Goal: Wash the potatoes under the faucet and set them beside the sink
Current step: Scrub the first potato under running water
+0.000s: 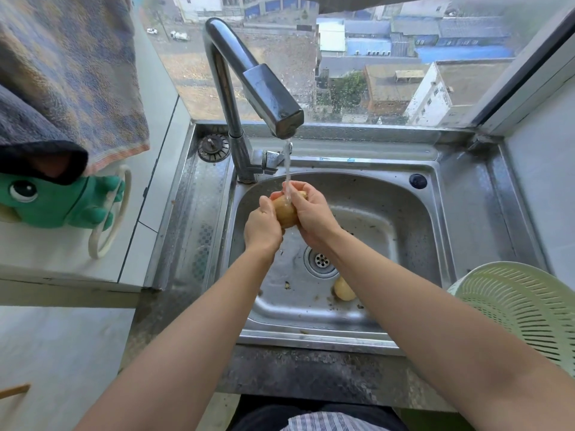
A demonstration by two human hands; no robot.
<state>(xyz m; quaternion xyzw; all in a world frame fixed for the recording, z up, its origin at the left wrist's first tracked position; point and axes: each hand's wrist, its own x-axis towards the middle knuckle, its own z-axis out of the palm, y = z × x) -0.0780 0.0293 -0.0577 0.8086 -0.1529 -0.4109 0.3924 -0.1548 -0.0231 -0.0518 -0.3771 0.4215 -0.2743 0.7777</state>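
Observation:
Both my hands hold one yellow-brown potato (284, 211) over the steel sink (413, 244), right under the water running from the faucet (273, 98). My left hand (262, 225) grips its left side and my right hand (311, 213) wraps round its right side and top. A second potato (343, 290) lies on the sink floor near the drain (322, 261), partly hidden behind my right forearm.
A pale green plastic colander (522, 309) sits upside down on the counter right of the sink. A green frog-shaped holder (59, 202) and hanging towels (62, 79) are on the left. A drain plug (213, 147) rests by the faucet base. The window is behind.

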